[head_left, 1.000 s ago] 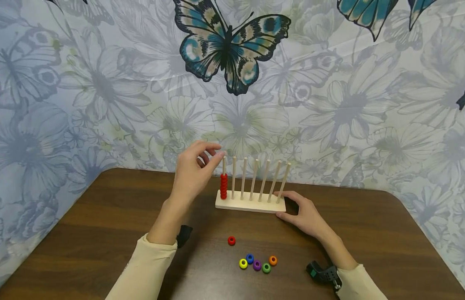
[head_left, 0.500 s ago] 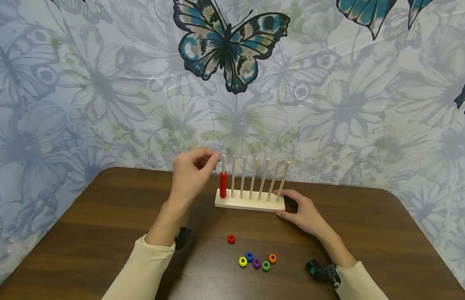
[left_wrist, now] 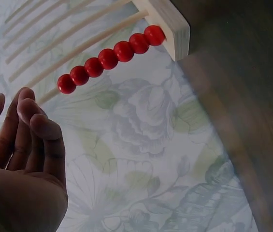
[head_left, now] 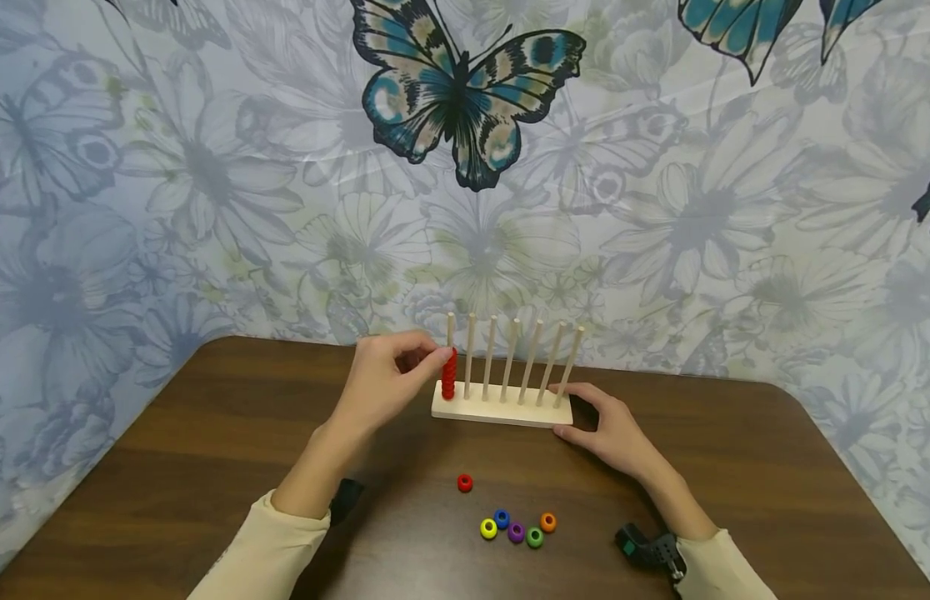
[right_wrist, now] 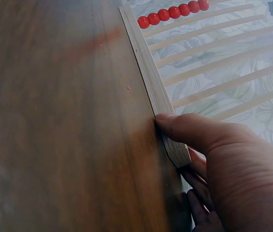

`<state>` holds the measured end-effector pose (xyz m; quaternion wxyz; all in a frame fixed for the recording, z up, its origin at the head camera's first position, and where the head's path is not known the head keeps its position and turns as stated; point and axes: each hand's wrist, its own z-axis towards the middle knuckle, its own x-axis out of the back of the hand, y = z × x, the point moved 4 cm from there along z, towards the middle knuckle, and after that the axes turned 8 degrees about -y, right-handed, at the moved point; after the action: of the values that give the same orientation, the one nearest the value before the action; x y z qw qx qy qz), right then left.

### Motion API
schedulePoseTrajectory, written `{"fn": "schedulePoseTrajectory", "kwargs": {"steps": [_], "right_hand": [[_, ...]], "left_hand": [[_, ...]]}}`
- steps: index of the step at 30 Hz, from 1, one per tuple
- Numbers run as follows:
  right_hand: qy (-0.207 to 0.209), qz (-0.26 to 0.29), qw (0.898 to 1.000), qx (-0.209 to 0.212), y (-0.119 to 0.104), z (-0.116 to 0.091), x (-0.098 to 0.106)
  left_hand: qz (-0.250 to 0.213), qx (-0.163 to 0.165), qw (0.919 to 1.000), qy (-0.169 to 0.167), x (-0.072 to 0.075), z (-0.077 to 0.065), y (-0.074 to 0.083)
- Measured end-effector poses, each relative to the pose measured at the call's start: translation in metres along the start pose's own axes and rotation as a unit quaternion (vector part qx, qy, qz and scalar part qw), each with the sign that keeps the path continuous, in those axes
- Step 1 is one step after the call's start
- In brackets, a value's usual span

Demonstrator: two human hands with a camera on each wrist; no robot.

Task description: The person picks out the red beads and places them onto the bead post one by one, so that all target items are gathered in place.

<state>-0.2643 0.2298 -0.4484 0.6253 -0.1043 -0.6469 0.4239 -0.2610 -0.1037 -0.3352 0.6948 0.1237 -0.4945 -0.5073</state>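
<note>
A pale wooden peg stand (head_left: 502, 410) holds a row of upright pegs on a flat base. Several red beads (head_left: 449, 375) are stacked on its leftmost peg (head_left: 451, 327), whose top part is bare. My left hand (head_left: 386, 379) is at the upper end of this stack from the left, fingers bent. In the left wrist view, its fingertips (left_wrist: 44, 126) are by the bare peg end, the thumb apart from them, with nothing held between. My right hand (head_left: 611, 425) grips the base's right end, thumb (right_wrist: 179, 126) on the front edge and fingers behind.
On the brown table (head_left: 172, 467), in front of the stand, lie loose beads: red (head_left: 465, 482), yellow (head_left: 488, 528), blue (head_left: 502, 518), purple (head_left: 516, 532), green (head_left: 535, 537) and orange (head_left: 548, 522). A butterfly-patterned cloth (head_left: 285, 208) hangs right behind the table.
My left hand has come down from the top of the leftmost peg to the upper end of the red stack. The right hand stays on the base; the loose beads lie as before.
</note>
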Motion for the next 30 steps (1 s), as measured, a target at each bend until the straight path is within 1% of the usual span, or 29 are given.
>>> {"fn": "schedulePoseTrajectory", "kwargs": {"steps": [2,4,7,9,10,12,14,15,18,20,21,22,23,25,28,30], "right_hand": [[-0.001,0.000,1.000,0.003,-0.001,0.000,0.000],[-0.001,0.001,1.000,0.003,-0.001,0.000,-0.001],[-0.001,0.004,1.000,-0.001,-0.001,-0.001,-0.003],[-0.002,0.006,1.000,-0.003,0.000,-0.001,-0.004],[-0.002,0.006,1.000,-0.003,0.000,-0.002,-0.004],[-0.002,0.005,1.000,-0.002,0.000,-0.002,-0.004],[0.000,0.004,1.000,-0.001,-0.001,-0.003,-0.004],[0.001,0.004,1.000,-0.001,-0.001,-0.002,-0.003],[0.001,0.004,1.000,0.000,-0.001,-0.002,-0.004],[-0.003,0.002,1.000,0.001,-0.001,-0.001,-0.004],[-0.005,0.001,1.000,0.001,-0.001,-0.001,-0.005],[-0.006,-0.001,1.000,0.000,-0.001,-0.001,-0.005],[-0.007,-0.002,1.000,0.000,-0.001,0.000,-0.005],[-0.005,-0.004,1.000,-0.003,-0.001,0.000,-0.004],[0.001,-0.007,1.000,-0.007,-0.002,0.000,-0.003],[0.000,-0.007,1.000,-0.008,-0.002,0.000,-0.002]], "left_hand": [[0.000,0.002,0.9999,-0.012,-0.001,-0.001,-0.001],[-0.001,0.003,0.9994,-0.036,-0.004,-0.001,-0.002],[0.006,0.003,0.9956,-0.094,-0.015,-0.002,-0.004],[0.017,0.003,0.9893,-0.145,-0.024,-0.004,-0.006],[0.022,-0.001,0.9848,-0.172,-0.029,-0.005,-0.006],[0.029,-0.003,0.9730,-0.229,-0.038,-0.007,-0.007],[0.024,-0.004,0.9593,-0.281,-0.045,-0.010,-0.007],[0.012,-0.001,0.9511,-0.309,-0.048,-0.012,-0.006],[-0.036,0.032,0.9223,-0.383,-0.056,-0.020,-0.008],[-0.061,0.060,0.9027,-0.422,-0.060,-0.026,-0.008],[-0.068,0.072,0.8946,-0.436,-0.062,-0.029,-0.009],[-0.066,0.076,0.8897,-0.445,-0.064,-0.032,-0.009],[-0.060,0.075,0.8865,-0.453,-0.066,-0.033,-0.008],[-0.044,0.063,0.8836,-0.462,-0.070,-0.035,-0.006],[-0.013,0.032,0.8799,-0.474,-0.074,-0.034,-0.001],[-0.001,0.023,0.8764,-0.481,-0.075,-0.035,0.002]]}}
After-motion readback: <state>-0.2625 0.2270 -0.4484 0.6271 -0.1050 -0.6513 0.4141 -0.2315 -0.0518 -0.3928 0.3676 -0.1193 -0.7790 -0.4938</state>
